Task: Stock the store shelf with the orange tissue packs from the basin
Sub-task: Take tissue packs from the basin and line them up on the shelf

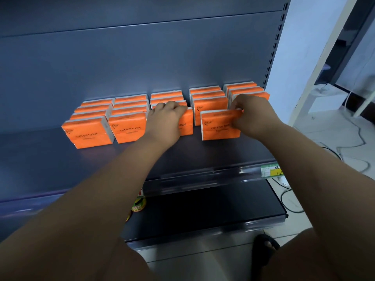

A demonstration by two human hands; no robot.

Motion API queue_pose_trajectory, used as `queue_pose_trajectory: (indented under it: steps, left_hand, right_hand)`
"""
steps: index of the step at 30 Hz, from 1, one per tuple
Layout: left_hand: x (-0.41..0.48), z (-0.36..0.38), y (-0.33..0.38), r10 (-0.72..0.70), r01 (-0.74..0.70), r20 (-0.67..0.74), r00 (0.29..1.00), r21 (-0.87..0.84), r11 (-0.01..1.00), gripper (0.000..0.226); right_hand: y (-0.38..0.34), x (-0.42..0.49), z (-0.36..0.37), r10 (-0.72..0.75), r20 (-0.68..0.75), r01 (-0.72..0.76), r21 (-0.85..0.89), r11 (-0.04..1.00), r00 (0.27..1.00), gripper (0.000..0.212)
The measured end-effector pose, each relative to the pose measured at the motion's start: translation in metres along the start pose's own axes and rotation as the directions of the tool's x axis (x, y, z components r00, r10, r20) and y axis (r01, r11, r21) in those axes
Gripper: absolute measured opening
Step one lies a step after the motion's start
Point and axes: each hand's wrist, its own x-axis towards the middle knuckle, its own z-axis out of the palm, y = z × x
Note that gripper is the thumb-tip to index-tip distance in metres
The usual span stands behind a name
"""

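Several orange tissue packs stand upright in rows, front to back, on the dark grey shelf (60, 159). My left hand (165, 120) grips the top of the front pack of the middle row (186, 124), hiding most of it. My right hand (253, 114) pinches the top right corner of another front pack (218, 126), which stands slightly ahead of the fourth row. The leftmost front pack (87, 134) and its neighbour (128, 129) stand free. The basin is out of view.
A lower shelf (203, 209) juts out below, with a yellow-green price tag (271, 169) on the upper shelf's front rail. To the right are a white wall, a white box (324, 100) and cables (355, 142) on the tiled floor. A sandalled foot (265, 246) shows at the bottom.
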Motion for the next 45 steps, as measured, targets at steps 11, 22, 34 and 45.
queue_pose_trajectory:
  steps: [11, 22, 34, 45]
  left_hand:
    - [0.005, 0.005, -0.002, 0.005, -0.001, -0.031, 1.0, 0.121, 0.993, 0.071]
    - [0.005, 0.002, -0.005, -0.006, 0.008, -0.017, 1.0, 0.11, 0.994, 0.069]
    - [0.007, 0.008, -0.016, -0.065, 0.065, -0.014, 0.998, 0.006, 0.998, 0.041]
    - [0.01, 0.004, -0.015, -0.067, 0.067, -0.003, 0.998, -0.024, 0.997, 0.041]
  right_hand:
    - [0.0, 0.014, 0.02, -0.054, -0.036, 0.053, -0.028, 0.998, 0.998, 0.041]
    - [-0.008, 0.028, 0.031, -0.116, -0.052, 0.101, -0.223, 0.97, 0.992, 0.04]
    - [-0.014, 0.03, 0.041, -0.101, -0.056, 0.077, -0.33, 0.941, 0.993, 0.054]
    - [-0.019, 0.033, 0.05, -0.116, -0.015, 0.103, -0.362, 0.927, 0.993, 0.053]
